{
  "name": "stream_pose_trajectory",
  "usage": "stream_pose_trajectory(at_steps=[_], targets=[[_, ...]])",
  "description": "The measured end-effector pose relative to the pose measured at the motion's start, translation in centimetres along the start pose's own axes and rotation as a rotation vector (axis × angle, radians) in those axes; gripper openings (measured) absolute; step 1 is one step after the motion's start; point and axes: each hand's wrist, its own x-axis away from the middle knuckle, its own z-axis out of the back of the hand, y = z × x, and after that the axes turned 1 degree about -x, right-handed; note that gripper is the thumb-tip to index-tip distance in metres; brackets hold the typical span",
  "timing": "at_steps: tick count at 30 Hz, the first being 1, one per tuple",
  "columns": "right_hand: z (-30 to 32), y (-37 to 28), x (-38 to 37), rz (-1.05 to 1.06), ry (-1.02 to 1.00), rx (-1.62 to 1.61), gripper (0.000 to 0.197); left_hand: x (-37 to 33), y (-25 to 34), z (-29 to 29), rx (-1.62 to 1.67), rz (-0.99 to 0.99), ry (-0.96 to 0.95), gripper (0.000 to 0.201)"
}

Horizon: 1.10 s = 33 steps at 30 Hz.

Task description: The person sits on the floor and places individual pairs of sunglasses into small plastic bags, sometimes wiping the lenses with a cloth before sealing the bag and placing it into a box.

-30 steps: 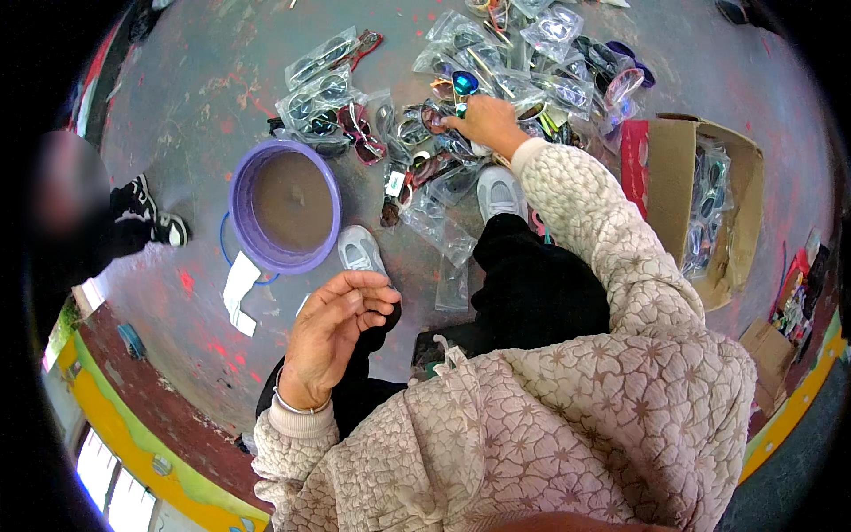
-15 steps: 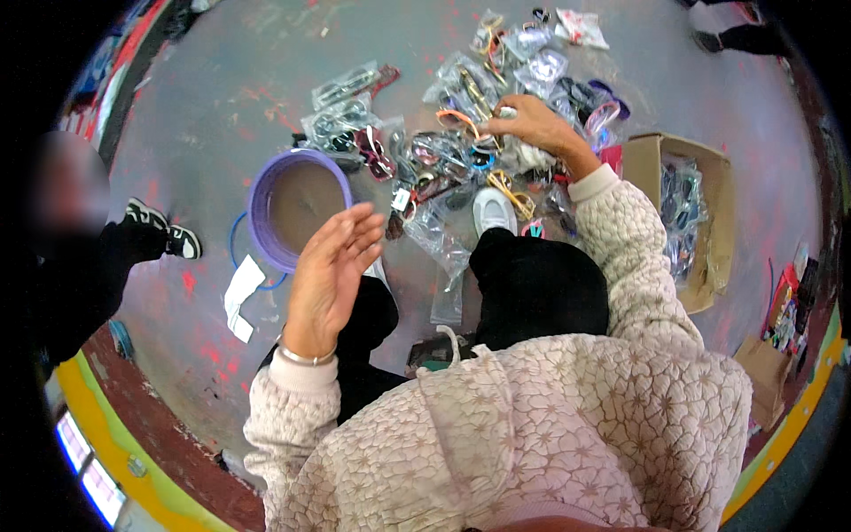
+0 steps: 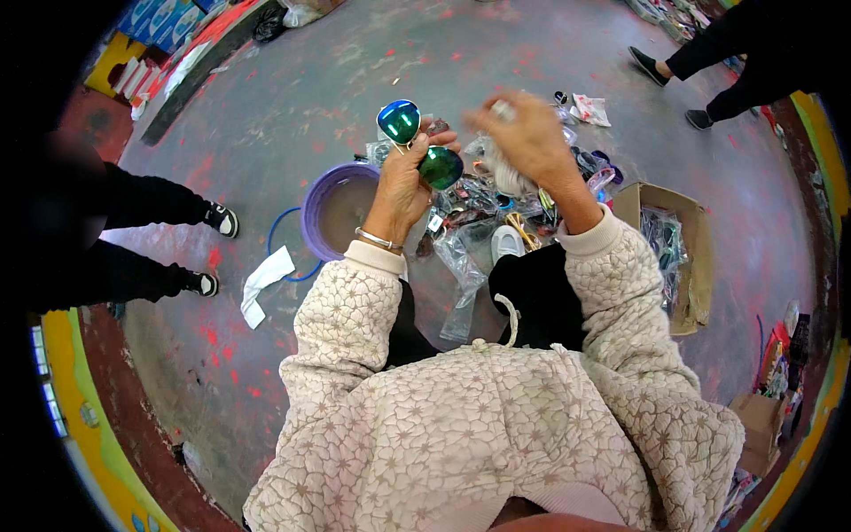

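Note:
My left hand (image 3: 405, 191) holds up a pair of sunglasses (image 3: 440, 167) with mirrored blue-green lenses and a thin frame. Its fingers close round the middle of the frame, between the two lenses. To the right, my right hand (image 3: 529, 137) is smeared by motion, with a whitish cloth (image 3: 508, 175) bunched in it and hanging below the fingers. Under both hands spreads a pile of eyewear (image 3: 479, 197), much of it in clear plastic sleeves. A long clear plastic bag (image 3: 461, 270) lies nearer my feet.
A purple basin (image 3: 309, 217) of murky water stands left of the pile, beside a blue hoop (image 3: 270, 232) and a white cloth or paper (image 3: 266, 282). At right is a cardboard box (image 3: 698, 293) of bagged eyewear. Other people's legs (image 3: 155, 197) show at left and upper right.
My left hand, empty and raised before, now grips the mirrored sunglasses and has moved up and right. The whitish cloth now hangs from my right hand. The whole view has shifted.

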Motion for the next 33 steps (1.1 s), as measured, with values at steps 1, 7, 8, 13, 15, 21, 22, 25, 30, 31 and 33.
stream_pose_trajectory(at_steps=[1, 7, 8, 13, 15, 21, 22, 25, 30, 31, 33], targets=[[0.8, -0.5, 0.0, -0.045, 0.141, 0.008, 0.036, 0.4, 0.1, -0.1, -0.036, 0.012, 0.032, 0.03], [-6.2, -0.7, -0.8, 0.335, 0.397, -0.025, 0.02, 2.3, -2.0, -1.6, -0.414, 0.09, -0.073, 0.032], [-6.7, 0.3, -1.2, 0.379, 0.345, 0.062, 0.019, 2.6, -1.8, -1.5, -0.407, 0.165, -0.139, 0.03], [-4.2, 7.6, -3.6, -0.096, 0.522, 0.22, 0.024, 3.0, -0.7, -0.6, -0.293, 0.253, -0.265, 0.023], [-2.9, 7.2, -3.9, -0.312, 0.537, 0.049, 0.026, 2.0, -1.1, 0.0, -0.264, 0.219, -0.131, 0.02], [-8.8, -0.9, -0.3, 0.164, 0.37, -0.13, 0.02, 1.1, -2.1, -0.6, 0.276, 0.268, 0.063, 0.024], [-9.3, -1.2, 0.1, 0.15, 0.276, -0.119, 0.019, 0.5, -2.1, 0.4, 0.428, 0.243, -0.027, 0.029], [-8.9, -0.7, 0.4, 0.184, 0.09, -0.153, 0.016, 0.1, -2.0, 2.2, 0.592, 0.208, 0.108, 0.029], [-7.8, -1.0, 1.3, 0.659, -0.131, -0.16, 0.03, 0.1, -0.1, 3.2, 0.506, 0.248, 0.205, 0.03], [-8.0, -1.7, 2.0, 0.731, -0.104, -0.073, 0.031, 0.4, -0.3, 4.1, 0.225, 0.119, 0.091, 0.031], [-7.4, -2.0, 2.9, 0.653, -0.268, 0.0, 0.032, -0.1, 0.1, 5.3, 0.312, 0.161, 0.089, 0.034]])
